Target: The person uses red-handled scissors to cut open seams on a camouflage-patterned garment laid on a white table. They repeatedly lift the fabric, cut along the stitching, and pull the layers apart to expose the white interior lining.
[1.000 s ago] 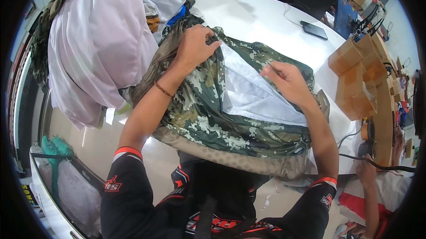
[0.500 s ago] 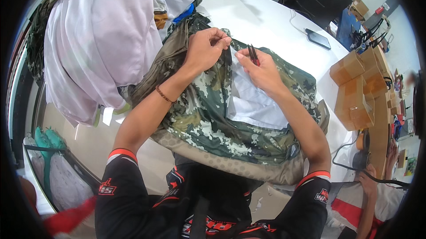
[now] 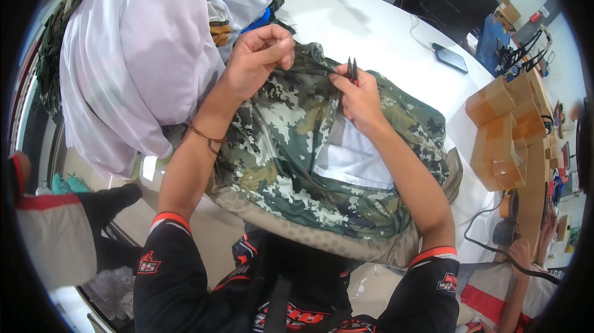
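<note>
A camouflage garment lies bunched in front of me, its white inside showing right of centre over a tan layer. My left hand is raised at the garment's upper left, fingers pinched; what, if anything, is between them is unclear. My right hand grips small black snips with red on them, points upward, its thumb at a gathered edge of the camouflage cloth.
Pale fabric is piled at left. On the white table are a phone, cardboard boxes and a cable at right. Other people show at lower left and lower right.
My right hand came up and inward, the snips coming into view. My left hand has moved up-left from the cloth's opening, which narrowed. A person has appeared at lower left.
</note>
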A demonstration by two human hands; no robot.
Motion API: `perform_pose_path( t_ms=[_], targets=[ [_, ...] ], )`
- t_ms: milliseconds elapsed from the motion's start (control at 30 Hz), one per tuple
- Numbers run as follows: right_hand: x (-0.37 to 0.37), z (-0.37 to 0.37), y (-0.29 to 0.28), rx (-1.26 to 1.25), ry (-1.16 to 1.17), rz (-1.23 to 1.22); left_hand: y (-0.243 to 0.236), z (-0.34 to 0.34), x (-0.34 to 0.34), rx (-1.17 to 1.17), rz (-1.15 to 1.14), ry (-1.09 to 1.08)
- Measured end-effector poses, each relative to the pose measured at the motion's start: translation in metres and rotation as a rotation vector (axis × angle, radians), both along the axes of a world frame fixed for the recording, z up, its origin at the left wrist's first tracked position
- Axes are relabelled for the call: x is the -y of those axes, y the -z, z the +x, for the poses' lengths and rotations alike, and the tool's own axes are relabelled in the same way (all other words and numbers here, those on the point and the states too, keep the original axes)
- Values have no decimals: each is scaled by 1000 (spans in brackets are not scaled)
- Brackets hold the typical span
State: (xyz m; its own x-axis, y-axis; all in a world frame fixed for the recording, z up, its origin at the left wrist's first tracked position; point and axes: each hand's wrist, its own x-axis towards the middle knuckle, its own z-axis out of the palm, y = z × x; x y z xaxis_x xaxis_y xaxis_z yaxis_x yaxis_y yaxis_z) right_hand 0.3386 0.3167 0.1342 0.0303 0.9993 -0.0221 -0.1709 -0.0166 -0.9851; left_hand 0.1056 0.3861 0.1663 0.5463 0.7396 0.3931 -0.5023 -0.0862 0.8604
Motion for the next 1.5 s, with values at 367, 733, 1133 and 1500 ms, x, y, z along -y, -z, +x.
perform_pose_path(
  t_ms=[367,733,1133,1500],
  targets=[
    [5,12,4,23,-112,166,-7,-17,8,-50,82,538],
    [6,3,-11,226,-183,28,-43,-10,59,-641,212,994],
    [3,3,10,354,-207,237,-16,-5,16,-627,943,-207],
    [9,12,10,299,-169,383,5,18,23,-554,621,-406]
  ],
)
